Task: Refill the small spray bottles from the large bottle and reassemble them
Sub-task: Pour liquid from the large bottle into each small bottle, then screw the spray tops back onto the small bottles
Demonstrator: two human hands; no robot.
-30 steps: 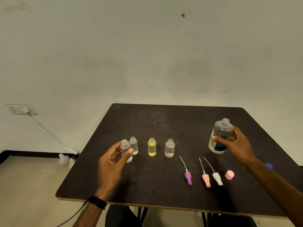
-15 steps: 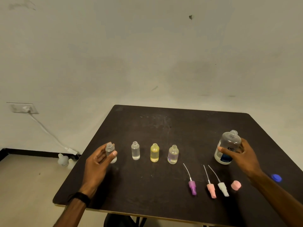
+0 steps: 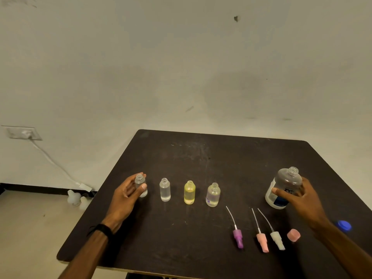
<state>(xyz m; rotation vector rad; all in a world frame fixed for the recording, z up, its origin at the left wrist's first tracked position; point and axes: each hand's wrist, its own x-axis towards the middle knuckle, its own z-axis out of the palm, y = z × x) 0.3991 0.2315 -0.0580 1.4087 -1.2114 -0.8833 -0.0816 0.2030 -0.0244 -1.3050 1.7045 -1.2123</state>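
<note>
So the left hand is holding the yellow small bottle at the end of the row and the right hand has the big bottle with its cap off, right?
Not quite. The head view shows the left hand holding the clear small bottle at the row's left end; the yellow bottle stands untouched, third along. The rest holds: the right hand grips the large bottle, cap off.

left hand (image 3: 125, 195) carried its small clear bottle (image 3: 141, 185) leftward, away from the row

My left hand (image 3: 125, 195), low left of centre, curls thumb and fingers round a small bottle (image 3: 141, 186), wrist apparently banded in black, while my right hand (image 3: 300, 200), far right, grips the large bottle (image 3: 284, 188), forearm running off the lower right corner.
</note>
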